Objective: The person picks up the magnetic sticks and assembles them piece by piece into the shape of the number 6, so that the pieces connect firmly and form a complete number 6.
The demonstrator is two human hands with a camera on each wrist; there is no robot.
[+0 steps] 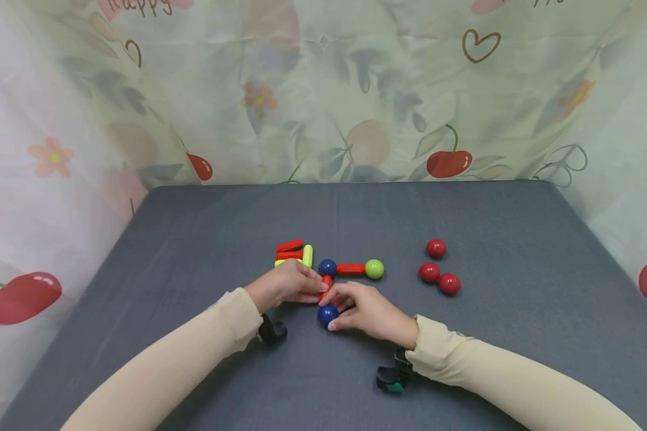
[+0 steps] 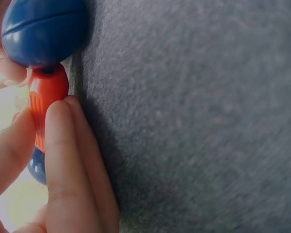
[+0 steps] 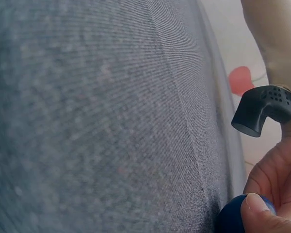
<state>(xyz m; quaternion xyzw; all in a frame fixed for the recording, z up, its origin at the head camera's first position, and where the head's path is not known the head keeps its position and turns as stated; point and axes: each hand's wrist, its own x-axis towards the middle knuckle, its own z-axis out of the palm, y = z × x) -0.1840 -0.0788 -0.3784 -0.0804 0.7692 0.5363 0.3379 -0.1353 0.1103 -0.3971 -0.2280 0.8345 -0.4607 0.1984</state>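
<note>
One red rod (image 1: 327,279) is lying at mid-surface, its long axis running roughly 12 to 6 o'clock in the head view, tipping slightly toward 1 and 7. The near blue ball (image 1: 327,315) is sitting at the rod's 6 o'clock end, in line with it. Judged key relation: rod end facing ball, end to end. In the left wrist view the two are appearing to touch; whether they are fully joined, cannot tell.

The left hand (image 1: 291,284) is approaching nothing else: from 9 o'clock it is pinching the rod narrowly between thumb and fingers. The right hand (image 1: 363,311), at 4 o'clock and nearer the ball, is holding that ball between thumb and curled fingers.

Outward: the far blue ball (image 1: 327,267) is lying at the rod's 12 o'clock end; from it a second red rod (image 1: 351,269) is pointing to 3 o'clock, ending at a green ball (image 1: 374,269). Loose red and yellow-green sticks (image 1: 308,255) are lying at 10 to 11 o'clock. Three red balls (image 1: 429,272) are resting well apart, toward 3 o'clock, on the grey surface (image 1: 210,227).
</note>
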